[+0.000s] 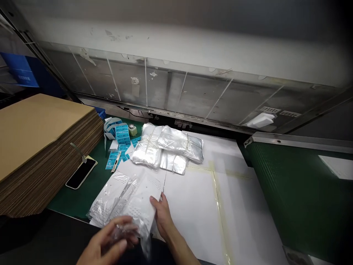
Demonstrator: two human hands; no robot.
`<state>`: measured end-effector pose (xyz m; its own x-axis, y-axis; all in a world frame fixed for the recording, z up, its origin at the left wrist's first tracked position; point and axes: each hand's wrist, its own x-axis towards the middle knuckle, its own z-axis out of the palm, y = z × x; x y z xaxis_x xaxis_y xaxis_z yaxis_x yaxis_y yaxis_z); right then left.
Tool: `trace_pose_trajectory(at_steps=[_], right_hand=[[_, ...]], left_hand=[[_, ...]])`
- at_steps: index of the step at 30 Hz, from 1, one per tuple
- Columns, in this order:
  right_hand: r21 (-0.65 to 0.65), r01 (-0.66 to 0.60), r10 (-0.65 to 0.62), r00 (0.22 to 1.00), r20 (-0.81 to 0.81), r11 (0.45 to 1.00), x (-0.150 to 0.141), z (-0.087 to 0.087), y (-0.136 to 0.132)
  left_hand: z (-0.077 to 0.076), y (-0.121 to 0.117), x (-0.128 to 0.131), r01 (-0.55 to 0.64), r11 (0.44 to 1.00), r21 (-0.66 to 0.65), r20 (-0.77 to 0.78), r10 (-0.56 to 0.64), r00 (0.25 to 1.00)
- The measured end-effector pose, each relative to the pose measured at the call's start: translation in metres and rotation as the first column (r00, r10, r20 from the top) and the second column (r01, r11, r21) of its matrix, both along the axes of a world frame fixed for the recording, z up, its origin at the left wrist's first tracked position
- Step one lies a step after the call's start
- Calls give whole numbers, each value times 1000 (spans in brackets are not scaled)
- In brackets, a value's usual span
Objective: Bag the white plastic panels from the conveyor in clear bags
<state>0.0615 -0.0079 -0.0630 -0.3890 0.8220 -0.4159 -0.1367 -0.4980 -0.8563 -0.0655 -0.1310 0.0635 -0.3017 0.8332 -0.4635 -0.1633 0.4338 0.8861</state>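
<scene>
A white panel (145,197) with rows of small dark slots is in front of me, inside a clear plastic bag (145,235). My right hand (162,213) grips its right edge, thumb on top and fingers behind. At the near end, my left hand (110,239) curls around the loose, crumpled plastic; motion blurs its fingertips. Just left of this panel, more bagged white panels (110,195) overlap on the table. Bundles of clear plastic bags (150,147) are piled beyond my hands.
Stacked brown cardboard sheets (41,129) rise at the left, beside a phone (81,173). Blue label strips (122,133), a utility knife (116,162) and a small jar (132,129) lie behind. A green conveyor belt (298,191) runs along the right.
</scene>
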Motion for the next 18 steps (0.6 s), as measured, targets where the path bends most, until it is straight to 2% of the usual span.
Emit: trace_pose_trajectory(at_steps=[2, 5, 6, 7, 8, 9, 10, 11, 12, 13, 15, 16, 18], right_hand=[[115, -42, 24, 988, 155, 992, -16, -8, 5], [175, -113, 56, 952, 302, 978, -23, -17, 4], [185, -143, 74, 938, 338, 972, -19, -18, 3], [195, -171, 90, 925, 369, 966, -12, -18, 2], [201, -192, 100, 914, 394, 960, -1, -18, 3], [205, -201, 102, 906, 412, 958, 14, -16, 4], [208, -197, 93, 901, 424, 958, 31, -14, 7], [209, -180, 74, 899, 433, 961, 52, -10, 11], [210, -155, 49, 897, 439, 965, 74, -6, 16], [209, -121, 16, 895, 445, 971, 99, -1, 22], [209, -31, -73, 881, 468, 977, 148, 13, 36], [211, 20, -122, 868, 482, 977, 172, 22, 42], [219, 120, -218, 834, 506, 968, 213, 43, 52]], left_hand=[[-23, 12, -18, -105, 994, -1, -5, 105, 994], [-64, 30, -39, -154, 983, -102, -43, 150, 988], [-75, 34, -44, -131, 982, -136, -104, 118, 988], [-82, 38, -48, -70, 983, -168, -203, 35, 979], [-85, 43, -51, 32, 978, -208, -325, -100, 940], [-85, 50, -54, 156, 952, -264, -447, -265, 854], [-81, 60, -55, 264, 908, -326, -554, -410, 725], [-76, 73, -53, 342, 861, -378, -632, -509, 584], [-69, 90, -48, 398, 825, -400, -685, -558, 469], [-64, 111, -38, 443, 810, -384, -728, -561, 395], [-61, 160, -7, 564, 774, -287, -790, -524, 318], [-64, 187, 12, 621, 750, -227, -829, -483, 280], [-80, 239, 53, 673, 709, -210, -852, -471, 230]])
